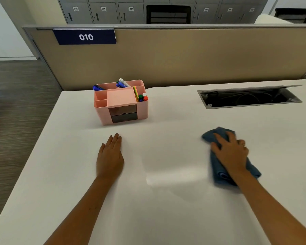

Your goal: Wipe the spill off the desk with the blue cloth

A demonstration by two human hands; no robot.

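Observation:
The blue cloth [219, 171] lies bunched on the white desk [166, 209] at the right. My right hand [230, 151] lies flat on top of it, fingers spread, pressing it onto the desk. The cloth sticks out beyond the fingertips and behind the wrist. My left hand [110, 155] rests palm down on the bare desk at the left, fingers together, holding nothing. I cannot make out a distinct spill; a paler glossy patch [173, 170] shows on the desk between my hands.
A pink desk organiser [121, 103] with pens and markers stands behind my left hand. An open cable hatch [249, 97] is set in the desk at the back right. A tan partition [184, 57] with a "010" sign closes the far edge. The desk's left edge drops to the floor.

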